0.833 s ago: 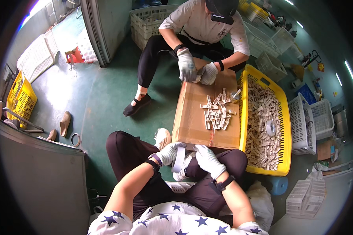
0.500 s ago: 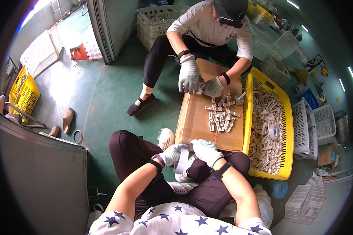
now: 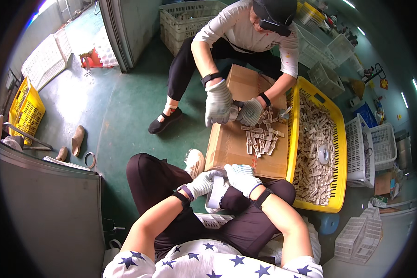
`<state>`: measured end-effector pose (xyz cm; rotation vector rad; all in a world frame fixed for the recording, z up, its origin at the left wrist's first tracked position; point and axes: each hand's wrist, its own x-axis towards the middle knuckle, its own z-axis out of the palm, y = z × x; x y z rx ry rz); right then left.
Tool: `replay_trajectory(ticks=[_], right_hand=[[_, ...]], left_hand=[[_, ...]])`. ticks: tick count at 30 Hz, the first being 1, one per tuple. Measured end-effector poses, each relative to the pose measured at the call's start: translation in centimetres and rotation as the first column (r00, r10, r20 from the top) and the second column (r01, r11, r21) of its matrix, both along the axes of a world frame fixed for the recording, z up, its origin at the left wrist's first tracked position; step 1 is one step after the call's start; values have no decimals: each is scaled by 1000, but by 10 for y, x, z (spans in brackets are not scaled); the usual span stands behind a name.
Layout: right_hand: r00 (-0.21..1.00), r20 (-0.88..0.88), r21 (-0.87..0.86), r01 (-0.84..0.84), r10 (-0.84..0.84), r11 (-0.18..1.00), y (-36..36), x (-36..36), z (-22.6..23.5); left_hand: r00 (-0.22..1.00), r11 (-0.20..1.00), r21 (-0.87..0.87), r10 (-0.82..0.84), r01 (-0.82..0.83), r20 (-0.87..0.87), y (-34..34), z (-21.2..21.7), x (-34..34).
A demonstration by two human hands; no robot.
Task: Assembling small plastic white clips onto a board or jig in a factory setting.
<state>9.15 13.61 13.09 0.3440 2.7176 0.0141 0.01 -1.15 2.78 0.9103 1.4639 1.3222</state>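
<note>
My left hand [image 3: 201,184], in a striped white work glove, is closed on a wide roll of pale tape [image 3: 214,197] hanging below the fingers. Close beside it, at the near edge of a cardboard box [image 3: 227,141], my gloved right hand [image 3: 243,179] has its fingers drawn together; what they pinch is hidden. On the box lies a loose pile of small pale clip-like plastic pieces [image 3: 263,140]. Across from me, a co-worker's gloved hands [image 3: 219,103] meet over the box around a small item, mostly covered by their fingers.
Right of the box stands a yellow crate [image 3: 343,173] full of similar pale pieces, with a tape roll [image 3: 323,154] on top. White crates [image 3: 359,157] stand farther right. A grey panel [image 3: 51,213] is at left; shoes [image 3: 78,140] lie on the green floor.
The co-worker's hand at the left of the pair has swung down and outward, tilting toward the box's left edge. My hands and the tape roll have barely moved.
</note>
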Motion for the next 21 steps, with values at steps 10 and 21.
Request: replay_trajectory(ticks=[10, 21], right_hand=[[985, -111, -9, -132, 130, 991, -5, 0, -17], [972, -190, -38, -148, 138, 988, 16, 27, -9]], left_hand=[[987, 988, -145, -27, 50, 160, -24, -10, 14], [998, 990, -129, -56, 57, 9, -29, 3, 0]])
